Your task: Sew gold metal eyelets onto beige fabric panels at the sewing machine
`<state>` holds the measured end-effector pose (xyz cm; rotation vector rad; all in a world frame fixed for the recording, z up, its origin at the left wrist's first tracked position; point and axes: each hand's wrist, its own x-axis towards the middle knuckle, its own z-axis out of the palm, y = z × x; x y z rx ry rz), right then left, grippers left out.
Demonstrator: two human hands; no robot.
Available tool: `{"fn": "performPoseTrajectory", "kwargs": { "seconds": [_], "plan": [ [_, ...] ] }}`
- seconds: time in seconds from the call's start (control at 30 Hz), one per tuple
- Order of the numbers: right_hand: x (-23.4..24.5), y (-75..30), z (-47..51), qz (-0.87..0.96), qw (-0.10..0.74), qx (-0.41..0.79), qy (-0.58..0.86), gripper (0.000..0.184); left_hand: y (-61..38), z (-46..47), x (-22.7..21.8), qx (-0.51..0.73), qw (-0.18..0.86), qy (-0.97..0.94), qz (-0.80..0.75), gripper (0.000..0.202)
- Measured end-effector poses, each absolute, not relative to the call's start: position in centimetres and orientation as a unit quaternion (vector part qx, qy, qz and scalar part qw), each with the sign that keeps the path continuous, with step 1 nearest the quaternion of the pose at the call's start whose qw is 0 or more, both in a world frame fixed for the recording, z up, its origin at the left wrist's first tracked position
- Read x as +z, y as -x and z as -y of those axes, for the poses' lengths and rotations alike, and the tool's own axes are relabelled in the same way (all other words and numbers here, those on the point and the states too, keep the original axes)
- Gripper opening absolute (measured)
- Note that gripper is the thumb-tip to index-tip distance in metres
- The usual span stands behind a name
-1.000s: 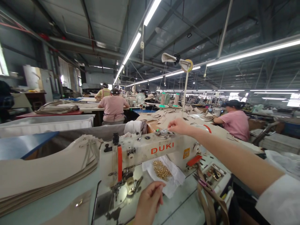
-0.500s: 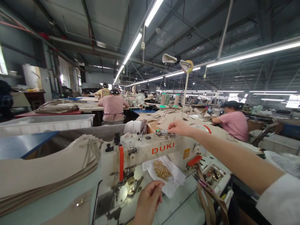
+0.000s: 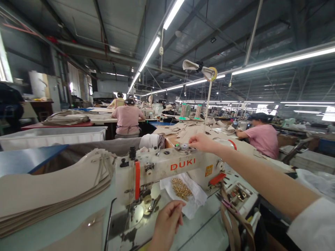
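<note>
A white sewing machine (image 3: 157, 167) with "DUKI" in red letters stands before me. On top of its arm, my right hand (image 3: 203, 143) reaches over with fingertips pinched at the edge of a small round metal bobbin winder (image 3: 184, 147); what they grip, if anything, is too small to see. Low in front of the machine, my left hand (image 3: 168, 221) is closed in a pinch, its contents hidden. Just beyond it lies a white plastic bag (image 3: 197, 200) spread under a heap of small gold metal fittings (image 3: 181, 189).
Stacked beige panels (image 3: 52, 186) lie at left, with a single panel (image 3: 83, 232) in front. To the right are scissors (image 3: 227, 202), brown straps (image 3: 234, 225) and a parts tray (image 3: 242, 197). Thread cones (image 3: 183, 111) stand behind. Co-workers in pink (image 3: 128, 118) sit beyond.
Both hands hold nearly the same places and poses. The whole view has shifted slightly, so things appear a little further right.
</note>
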<state>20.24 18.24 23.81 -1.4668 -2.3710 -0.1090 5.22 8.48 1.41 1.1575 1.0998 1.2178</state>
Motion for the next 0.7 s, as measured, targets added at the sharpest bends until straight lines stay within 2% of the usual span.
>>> {"fn": "performPoseTrajectory", "kwargs": {
  "seconds": [0.2, 0.33, 0.5, 0.7],
  "plan": [
    [24.3, -16.6, -17.3, 0.846, 0.138, -0.115, 0.503, 0.018, -4.8, -8.7, 1.8, 0.498, 0.542, -0.492, -0.465, 0.056],
    [23.6, -18.1, -15.5, 0.857, 0.111, -0.123, 0.488, 0.017, -4.8, -9.0, 1.5, 0.503, 0.541, -0.488, -0.464, 0.060],
    [23.5, -20.2, -17.5, 0.838, 0.123, -0.098, 0.523, 0.020, -5.1, -8.7, 1.6, 0.504, 0.538, -0.488, -0.467, 0.060],
    [24.3, -16.9, -18.5, 0.843, 0.141, -0.108, 0.507, 0.019, -4.9, -8.6, 1.7, 0.530, 0.518, -0.483, -0.466, 0.057]
  ]
}}
